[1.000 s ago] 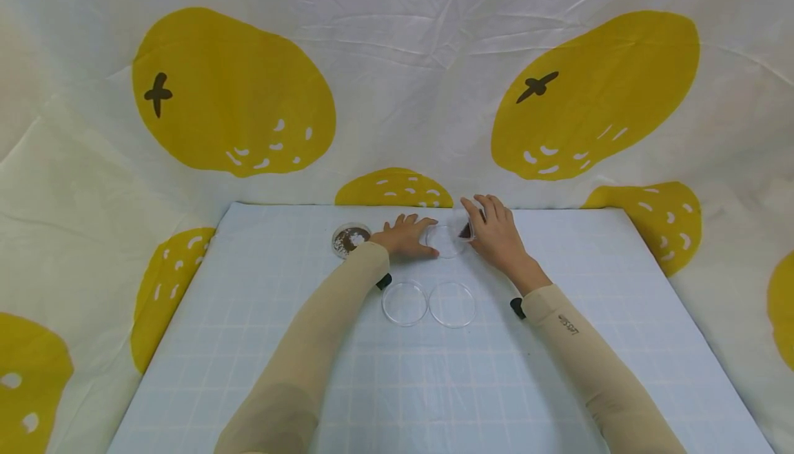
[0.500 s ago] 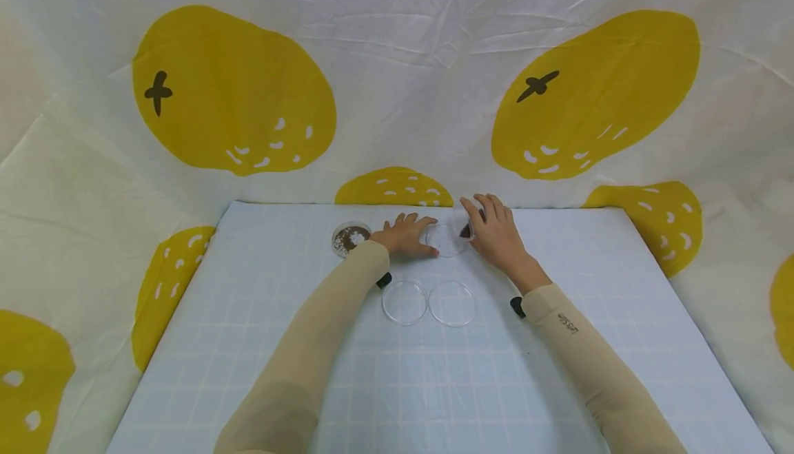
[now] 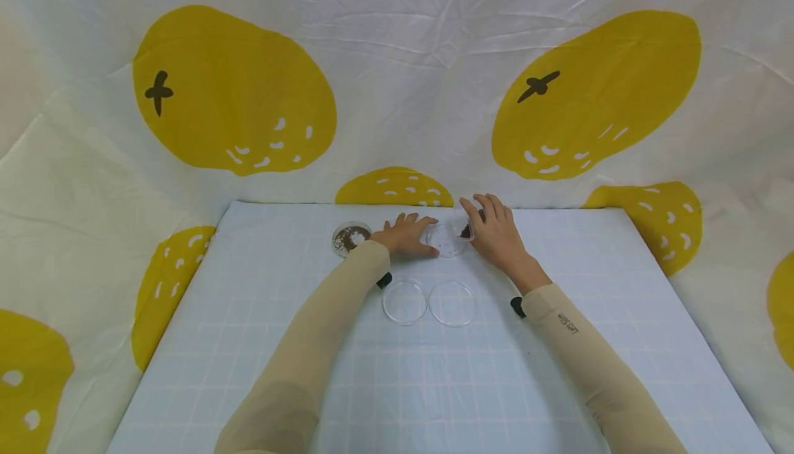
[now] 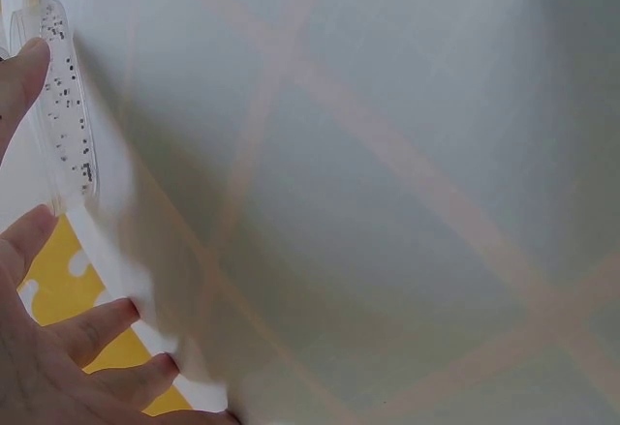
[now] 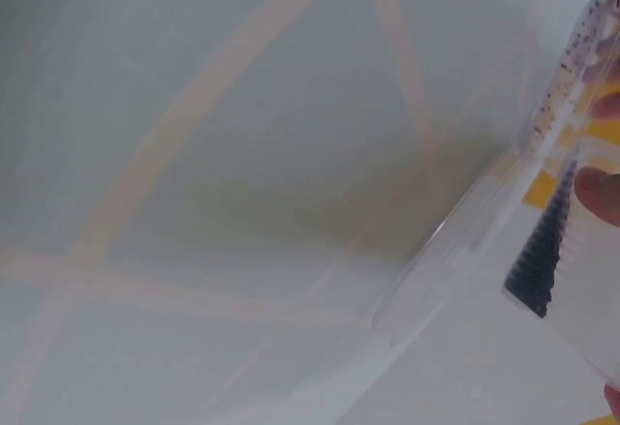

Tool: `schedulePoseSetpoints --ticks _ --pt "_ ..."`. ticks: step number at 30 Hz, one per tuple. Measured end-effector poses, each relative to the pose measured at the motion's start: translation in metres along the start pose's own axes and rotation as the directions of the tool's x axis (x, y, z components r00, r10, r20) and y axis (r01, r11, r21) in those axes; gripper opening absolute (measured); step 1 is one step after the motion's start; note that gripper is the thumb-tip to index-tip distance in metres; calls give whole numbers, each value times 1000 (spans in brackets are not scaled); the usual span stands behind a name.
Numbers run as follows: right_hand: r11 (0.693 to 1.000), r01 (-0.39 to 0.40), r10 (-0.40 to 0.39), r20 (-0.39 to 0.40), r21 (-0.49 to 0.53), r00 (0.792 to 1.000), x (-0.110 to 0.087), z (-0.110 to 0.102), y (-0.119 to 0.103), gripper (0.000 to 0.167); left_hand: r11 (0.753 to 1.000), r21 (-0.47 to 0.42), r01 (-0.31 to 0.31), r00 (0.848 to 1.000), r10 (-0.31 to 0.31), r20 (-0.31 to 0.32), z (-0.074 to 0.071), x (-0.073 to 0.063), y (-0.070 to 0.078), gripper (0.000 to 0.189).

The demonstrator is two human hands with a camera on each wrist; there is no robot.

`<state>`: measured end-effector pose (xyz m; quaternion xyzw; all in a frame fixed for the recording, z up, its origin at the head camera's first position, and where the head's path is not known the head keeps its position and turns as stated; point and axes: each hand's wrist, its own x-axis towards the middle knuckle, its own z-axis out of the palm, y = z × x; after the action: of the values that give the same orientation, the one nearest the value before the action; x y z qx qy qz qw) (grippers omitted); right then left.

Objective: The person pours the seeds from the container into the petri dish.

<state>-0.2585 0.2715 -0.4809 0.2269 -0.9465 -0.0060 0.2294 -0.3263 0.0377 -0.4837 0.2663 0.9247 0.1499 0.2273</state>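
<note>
My left hand (image 3: 404, 237) steadies a clear petri dish (image 3: 445, 242) between thumb and index finger, its other fingers spread. In the left wrist view, small dark specks (image 4: 66, 106) are scattered inside that dish. Just right of it, my right hand (image 3: 498, 239) grips a small clear container (image 5: 593, 285) tilted towards the dish. Dark granules (image 5: 544, 260) lie heaped along the container's lower side in the right wrist view. Much of the container is hidden behind the fingers in the head view.
Left of my left hand sits another round dish (image 3: 351, 240) with brown and white contents. Two clear round dishes or lids (image 3: 405, 324) (image 3: 452, 326) lie side by side nearer me. A light blue checked cloth (image 3: 434, 392) covers the table; a patterned curtain (image 3: 415, 96) hangs behind.
More dark specks have appeared in the petri dish under the tilted container. Both hands have stayed nearly in place.
</note>
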Motion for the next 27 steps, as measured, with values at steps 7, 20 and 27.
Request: schedulePoseSetpoints --ticks 7,20,27 --pt "1000 16 -17 -29 -11 999 0 3 1 96 1000 -8 -1 1000 1 1 0 2 -1 81" --pt "999 24 -24 -36 -25 999 1 3 -1 94 1000 -2 -2 1000 2 4 0 1 -1 81" --pt "999 25 -27 -44 -29 999 2 3 -1 89 1000 3 -3 1000 3 0 -1 -1 0 81"
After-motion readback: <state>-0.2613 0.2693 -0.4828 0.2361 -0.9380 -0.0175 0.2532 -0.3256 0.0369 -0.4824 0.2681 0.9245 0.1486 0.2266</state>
